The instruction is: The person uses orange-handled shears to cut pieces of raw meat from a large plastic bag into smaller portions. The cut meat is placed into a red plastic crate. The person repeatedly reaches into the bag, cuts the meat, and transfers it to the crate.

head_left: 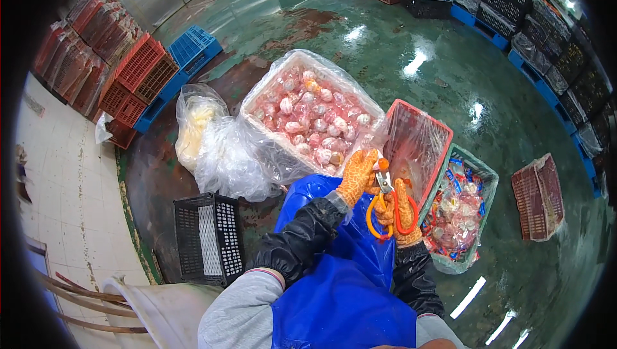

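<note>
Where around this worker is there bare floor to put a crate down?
Open wet green floor lies beyond the white crate, bordered by stacked black crates. Another patch lies between the green basket and flat red crate. Crowded by the hands: bags, red crate, black crate.

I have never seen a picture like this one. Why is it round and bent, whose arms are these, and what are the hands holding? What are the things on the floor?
The picture comes from a wide fisheye camera worn on a person's head, looking down, so straight edges bend near the rim. The arms entering from below are that person's own, over a blue apron. Both hands wear orange patterned gloves. The right hand holds orange-handled scissors; the left hand holds a small orange piece at the blades. On the wet green floor stand a white box lined with clear plastic and full of pinkish round pieces, a red crate, a green basket of packets, and a black crate.
</note>
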`<state>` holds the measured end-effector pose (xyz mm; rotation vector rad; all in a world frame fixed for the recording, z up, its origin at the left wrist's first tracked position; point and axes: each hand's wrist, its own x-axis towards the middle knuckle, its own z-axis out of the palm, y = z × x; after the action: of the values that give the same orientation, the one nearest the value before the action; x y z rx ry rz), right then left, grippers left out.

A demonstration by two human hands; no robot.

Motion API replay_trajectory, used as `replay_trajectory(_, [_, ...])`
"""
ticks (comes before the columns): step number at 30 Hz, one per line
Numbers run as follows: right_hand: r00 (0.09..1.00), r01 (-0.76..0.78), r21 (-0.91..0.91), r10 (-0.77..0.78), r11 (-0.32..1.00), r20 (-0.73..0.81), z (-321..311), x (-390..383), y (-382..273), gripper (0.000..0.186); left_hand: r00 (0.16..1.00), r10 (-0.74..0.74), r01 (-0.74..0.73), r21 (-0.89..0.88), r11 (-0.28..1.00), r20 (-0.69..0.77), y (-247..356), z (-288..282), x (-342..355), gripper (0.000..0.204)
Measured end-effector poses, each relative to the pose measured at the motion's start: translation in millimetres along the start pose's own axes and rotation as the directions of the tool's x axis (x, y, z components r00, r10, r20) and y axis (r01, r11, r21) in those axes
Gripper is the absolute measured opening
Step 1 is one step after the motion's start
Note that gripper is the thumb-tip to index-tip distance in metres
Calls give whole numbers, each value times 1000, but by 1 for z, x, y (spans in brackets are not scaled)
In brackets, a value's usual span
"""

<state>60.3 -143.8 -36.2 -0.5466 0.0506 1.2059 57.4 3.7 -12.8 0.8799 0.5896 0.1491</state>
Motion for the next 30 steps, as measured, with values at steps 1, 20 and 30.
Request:
replay_trajectory(1, [1000,-13,22,13,1000,4,2,3,-2,64,996,14,-32,201,979,93,-5,-12,13,24])
replay_trajectory(20, [619,621,-140,-591,772,-516,-98,-37,23,37,852,481,-280,956,87,205,0,-76,25,67])
replay_trajectory(30, [717,341,-344,-479,875,-506,-65,-29,35,33,898,439,-51,995,89,6,21,-136,112,39])
